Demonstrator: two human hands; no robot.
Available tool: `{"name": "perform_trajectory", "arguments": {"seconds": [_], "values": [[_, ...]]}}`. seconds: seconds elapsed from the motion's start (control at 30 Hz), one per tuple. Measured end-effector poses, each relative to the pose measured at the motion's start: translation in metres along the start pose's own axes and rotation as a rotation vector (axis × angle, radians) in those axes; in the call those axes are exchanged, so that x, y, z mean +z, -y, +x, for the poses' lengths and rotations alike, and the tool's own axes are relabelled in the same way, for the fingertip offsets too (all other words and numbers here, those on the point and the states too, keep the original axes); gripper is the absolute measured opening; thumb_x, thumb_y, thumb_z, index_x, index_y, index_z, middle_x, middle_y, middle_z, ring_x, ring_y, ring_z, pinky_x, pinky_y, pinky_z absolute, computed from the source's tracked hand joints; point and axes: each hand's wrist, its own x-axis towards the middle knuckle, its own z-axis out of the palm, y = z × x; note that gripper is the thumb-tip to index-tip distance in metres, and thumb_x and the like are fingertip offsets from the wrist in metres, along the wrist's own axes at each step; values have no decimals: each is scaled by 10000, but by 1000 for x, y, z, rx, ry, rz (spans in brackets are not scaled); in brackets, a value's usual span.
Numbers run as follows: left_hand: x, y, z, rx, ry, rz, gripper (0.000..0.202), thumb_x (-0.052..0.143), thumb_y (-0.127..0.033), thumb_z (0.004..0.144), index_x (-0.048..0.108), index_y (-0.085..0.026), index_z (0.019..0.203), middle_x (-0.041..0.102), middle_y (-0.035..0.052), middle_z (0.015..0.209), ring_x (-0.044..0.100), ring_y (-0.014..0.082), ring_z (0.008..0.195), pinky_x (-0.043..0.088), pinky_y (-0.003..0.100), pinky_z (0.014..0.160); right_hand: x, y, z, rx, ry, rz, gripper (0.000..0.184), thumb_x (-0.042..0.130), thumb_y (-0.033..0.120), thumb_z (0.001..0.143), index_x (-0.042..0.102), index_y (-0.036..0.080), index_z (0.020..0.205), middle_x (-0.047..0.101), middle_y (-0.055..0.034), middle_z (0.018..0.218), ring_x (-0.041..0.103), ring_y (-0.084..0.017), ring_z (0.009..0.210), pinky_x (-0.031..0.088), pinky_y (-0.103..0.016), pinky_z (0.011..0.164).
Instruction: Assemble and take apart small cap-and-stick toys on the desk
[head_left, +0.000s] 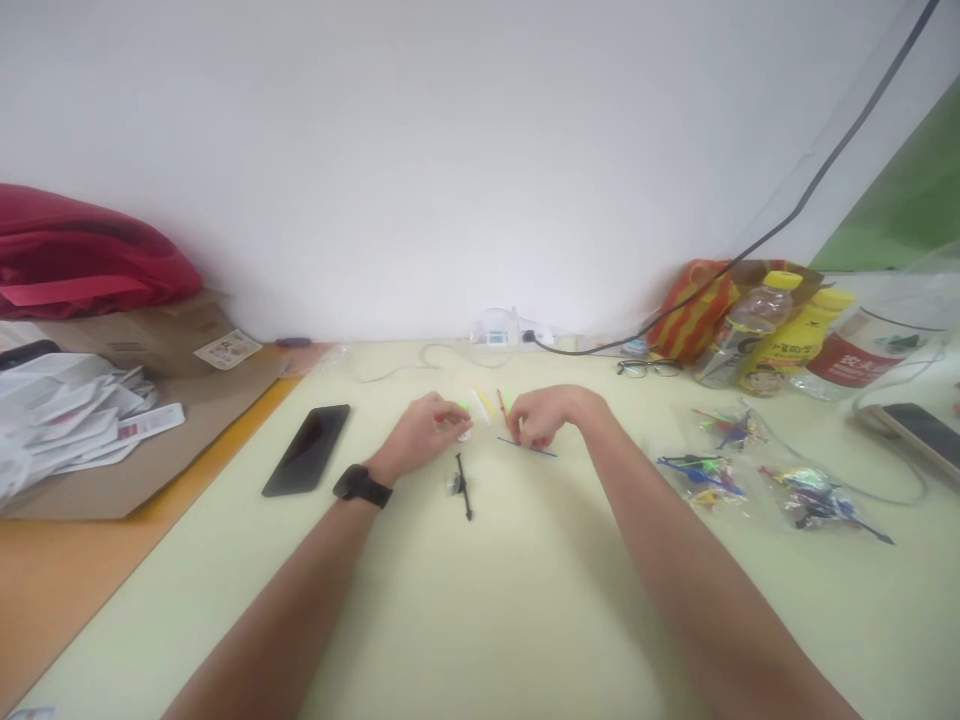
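Note:
My left hand [421, 432], with a black watch [362, 486] on its wrist, is curled around a small white and green piece at its fingertips. My right hand [546, 414] is closed in a pinch on a small red piece, just above a thin blue stick [536, 448] lying on the pale table [480, 600]. A yellow stick [482, 403] and a green bit lie between the hands. A black stick with a small clear piece [462, 485] lies just in front of them.
A black phone [307, 449] lies to the left. Clear bags of coloured sticks [720, 455] sit at the right, with bottles [757, 335], glasses [649, 368] and another phone [922, 432] behind. Papers and cardboard [90, 420] fill the left; a power strip [504, 330] stands at the wall.

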Motion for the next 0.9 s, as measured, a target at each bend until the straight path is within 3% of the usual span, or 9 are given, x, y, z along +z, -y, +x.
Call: {"name": "perform_trajectory", "arguments": {"seconds": [0.17, 0.27, 0.4, 0.57, 0.77, 0.83, 0.9], "values": [[0, -3, 2, 26, -78, 68, 200, 663, -409, 945, 798, -280, 873, 750, 63, 963, 622, 262, 916, 514, 410, 836, -1, -3, -2, -53, -66, 81, 194, 704, 39, 630, 735, 197, 736, 712, -39, 761, 671, -172, 622, 527, -278, 599], [-3, -2, 1, 32, -166, 97, 200, 630, -392, 972, 781, -273, 1024, 745, 66, 1104, 608, 276, 1053, 490, 440, 960, -2, -3, -2, -99, -117, 104, 157, 698, 46, 631, 719, 195, 676, 659, -22, 675, 607, -156, 565, 495, -279, 585], [-3, 2, -3, 16, -72, 90, 338, 669, -455, 941, 736, -273, 1218, 679, 74, 1326, 590, 282, 1198, 486, 443, 1049, -8, -3, -4, -159, -115, -5, 128, 647, 109, 714, 724, 204, 752, 648, -20, 696, 612, -167, 648, 449, -262, 604], [4, 9, -3, -21, -9, 82, 311, 607, -429, 976, 756, -259, 1190, 705, 79, 1271, 626, 262, 1075, 529, 432, 988, -12, -3, -5, -239, -214, -130, 113, 697, 259, 817, 681, 207, 915, 717, -36, 921, 635, -171, 797, 436, -245, 646], [0, 10, -2, -39, -89, 93, 360, 611, -413, 964, 696, -259, 1277, 680, 80, 1292, 579, 284, 1216, 466, 460, 1075, -8, -7, 3, -231, -410, 2, 254, 683, 160, 811, 599, 225, 1041, 725, -33, 1024, 651, -161, 812, 441, -232, 622], [-3, 15, -4, -86, -97, 65, 369, 601, -390, 957, 679, -255, 1292, 679, 78, 1267, 606, 264, 1147, 500, 418, 988, -7, -9, 6, -239, -456, 49, 235, 681, 161, 823, 598, 218, 1035, 724, -39, 1041, 663, -160, 826, 452, -233, 633], [-4, 21, -5, -157, -91, 15, 369, 586, -358, 945, 678, -236, 1281, 693, 72, 1161, 636, 222, 958, 520, 361, 835, -7, -10, 9, -279, -502, 76, 177, 675, 169, 842, 631, 215, 1007, 714, -42, 1075, 671, -152, 825, 459, -234, 643]]}}
